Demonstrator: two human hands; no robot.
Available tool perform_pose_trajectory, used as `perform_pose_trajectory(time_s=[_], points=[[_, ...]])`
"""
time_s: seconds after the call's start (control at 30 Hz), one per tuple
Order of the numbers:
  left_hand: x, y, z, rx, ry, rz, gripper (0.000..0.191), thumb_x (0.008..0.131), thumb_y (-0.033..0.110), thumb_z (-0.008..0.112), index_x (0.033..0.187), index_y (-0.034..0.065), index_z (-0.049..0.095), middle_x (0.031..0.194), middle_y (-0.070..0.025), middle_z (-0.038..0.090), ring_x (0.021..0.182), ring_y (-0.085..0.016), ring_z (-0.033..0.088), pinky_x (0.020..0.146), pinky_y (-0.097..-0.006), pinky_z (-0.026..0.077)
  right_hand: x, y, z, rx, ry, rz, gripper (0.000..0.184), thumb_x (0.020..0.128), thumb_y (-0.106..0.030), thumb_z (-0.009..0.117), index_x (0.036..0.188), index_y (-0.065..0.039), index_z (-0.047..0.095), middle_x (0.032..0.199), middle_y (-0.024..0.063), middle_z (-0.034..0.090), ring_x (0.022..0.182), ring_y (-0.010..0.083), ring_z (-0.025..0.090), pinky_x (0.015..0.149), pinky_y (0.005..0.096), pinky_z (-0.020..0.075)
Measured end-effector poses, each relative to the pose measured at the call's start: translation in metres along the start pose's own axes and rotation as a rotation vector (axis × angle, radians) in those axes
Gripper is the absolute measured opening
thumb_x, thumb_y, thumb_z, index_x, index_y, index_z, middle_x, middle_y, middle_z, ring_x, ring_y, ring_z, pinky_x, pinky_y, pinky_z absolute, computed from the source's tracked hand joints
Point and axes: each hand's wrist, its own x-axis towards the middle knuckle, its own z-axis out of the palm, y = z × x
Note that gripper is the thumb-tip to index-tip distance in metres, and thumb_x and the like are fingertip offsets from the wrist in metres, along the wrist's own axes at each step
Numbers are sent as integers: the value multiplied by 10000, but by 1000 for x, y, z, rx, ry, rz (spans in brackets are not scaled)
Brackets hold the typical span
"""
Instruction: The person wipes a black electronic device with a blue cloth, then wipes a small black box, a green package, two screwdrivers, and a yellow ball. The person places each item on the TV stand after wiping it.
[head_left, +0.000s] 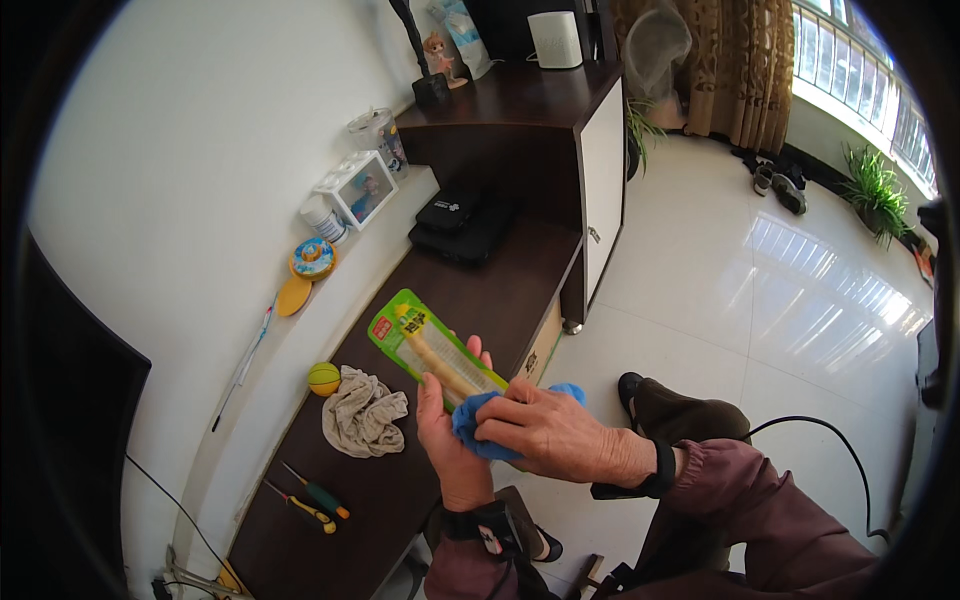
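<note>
A flat green and yellow plastic food packet (431, 341), with a clear window over a long pale stick, lies tilted across my left hand (450, 439). The thumb of that hand presses its near edge, and some fingertips show beyond the far edge. My right hand (551, 431) grips a blue cloth (480, 427) against the packet's lower end. This hand and the cloth hide that end. Below the packet, on the dark wooden cabinet top, a crumpled grey-beige cloth (365, 412) lies beside a small yellow-green ball (324, 379).
Two screwdrivers (319, 499) lie on the cabinet top (300, 457). Black flat boxes (461, 225) sit farther back. A white bottle (325, 220), a clear-fronted case (362, 187) and a round tin (313, 259) line the wall ledge. A black screen (75, 420) stands at left.
</note>
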Motion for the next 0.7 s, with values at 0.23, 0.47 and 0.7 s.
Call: perform_pose_trajectory(time_s=[0.23, 0.47, 0.7], points=[[34, -1, -35, -1, 304, -137, 432, 1135, 238, 367, 1504, 16, 401, 1400, -253, 569, 1297, -351, 574, 1175, -499, 421, -17, 21, -36, 251, -158, 24, 313, 790, -124, 779, 1072, -133, 644, 1038, 46, 609, 1037, 307, 601, 808, 422, 557], [152, -10, -72, 199, 393, -199, 336, 1063, 111, 492, 1377, -3, 526, 1324, -188, 622, 1204, -337, 622, 1071, -504, 486, -11, 46, -56, 231, 110, 226, 304, 810, -72, 754, 1107, -94, 690, 1019, 106, 683, 996, 340, 652, 855, 425, 547], [230, -17, -81, 280, 292, -94, 242, 976, 10, 587, 1214, -27, 598, 1220, -120, 644, 1095, -298, 640, 981, -480, 522, -9, 47, -60, 138, 127, 228, 284, 826, -124, 760, 1095, -134, 670, 1009, 56, 636, 1003, 300, 622, 804, 435, 560]])
